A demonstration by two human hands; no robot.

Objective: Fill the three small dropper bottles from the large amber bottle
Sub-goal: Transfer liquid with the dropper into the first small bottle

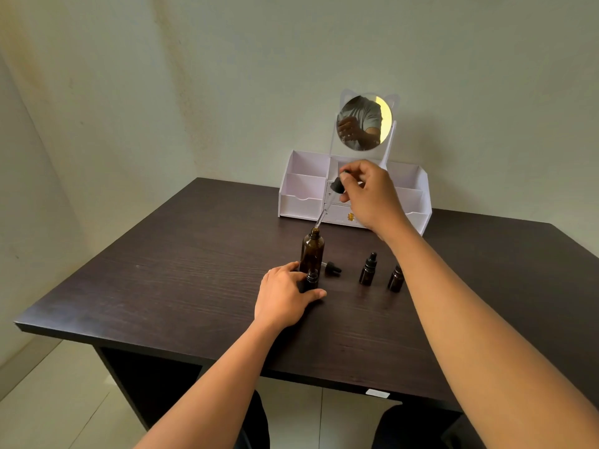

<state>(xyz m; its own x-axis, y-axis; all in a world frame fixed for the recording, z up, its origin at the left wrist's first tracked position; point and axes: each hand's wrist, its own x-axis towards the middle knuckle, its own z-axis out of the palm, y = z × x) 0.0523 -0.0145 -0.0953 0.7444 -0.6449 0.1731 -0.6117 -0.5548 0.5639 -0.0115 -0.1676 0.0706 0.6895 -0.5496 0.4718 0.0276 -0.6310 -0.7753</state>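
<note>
My left hand [285, 296] — low, forearm extended, thumb and fingers curled round a small dropper bottle [312, 277]. My right hand [369, 196] — raised, arm outstretched, fingertips pinching a dropper [337, 186] by its bulb.

Large amber bottle [312, 251] uncapped, dropper [336, 187] tip at mouth; uncapped small bottle [312, 279] in front; two small bottles [368, 270] right.

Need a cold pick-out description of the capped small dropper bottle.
On the dark wood-grain table, in front of the white desk organiser, three small dark amber glass bottles stand in a row. Take the middle bottle, standing free between the open bottle in the left hand and the half-hidden bottle by the right forearm. It alone visibly wears a black dropper cap.
</note>
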